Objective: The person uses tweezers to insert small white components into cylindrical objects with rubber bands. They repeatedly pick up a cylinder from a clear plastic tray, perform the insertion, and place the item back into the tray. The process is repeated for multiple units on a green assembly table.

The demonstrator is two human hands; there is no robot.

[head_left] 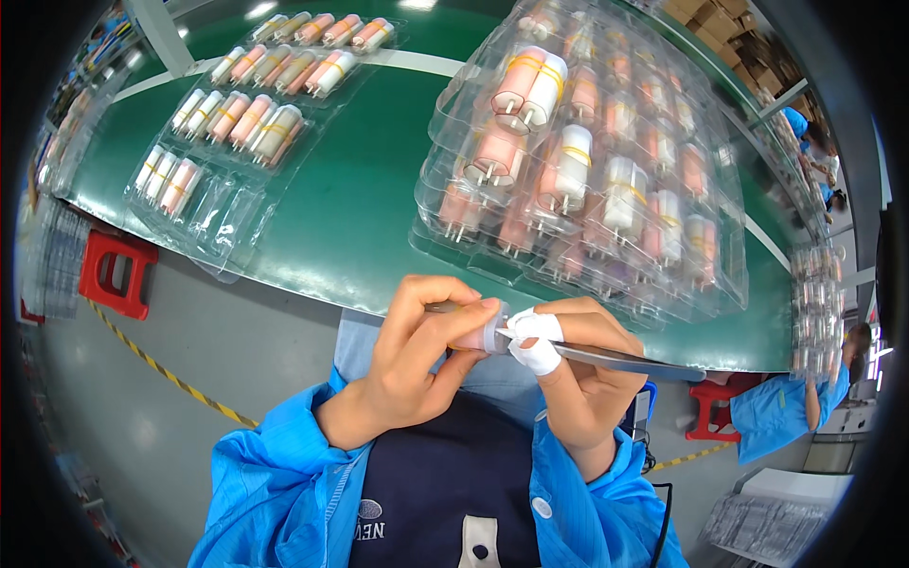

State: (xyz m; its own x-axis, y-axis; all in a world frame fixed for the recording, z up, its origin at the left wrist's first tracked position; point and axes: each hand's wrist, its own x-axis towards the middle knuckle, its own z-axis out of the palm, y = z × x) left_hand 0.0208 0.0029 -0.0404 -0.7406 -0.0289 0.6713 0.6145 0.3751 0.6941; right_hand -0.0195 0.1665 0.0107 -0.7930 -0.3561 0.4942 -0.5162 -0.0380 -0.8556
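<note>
My left hand [417, 355] is closed around a small pink cylinder [468, 340] with a pale translucent end, held just off the table's near edge. Facing that end, my right hand [592, 355] has white wrapping on its thumb and forefinger. Those two fingers pinch a thin, pointed tool [506, 332], whose tip is at the cylinder's pale end; whether it touches, I cannot tell. Most of the tool is hidden by the fingers. Beyond my hands, similar pink and white cylinders [530, 85], banded in yellow and with white prongs, lie in stacked clear plastic trays [440, 213].
At the far left of the green table [369, 170], another clear tray [213, 241] carries rows of banded cylinders [251, 123]. Red stools [114, 273] stand on the floor at both sides. A person in blue [786, 412] is at the right, near stacked trays [816, 312].
</note>
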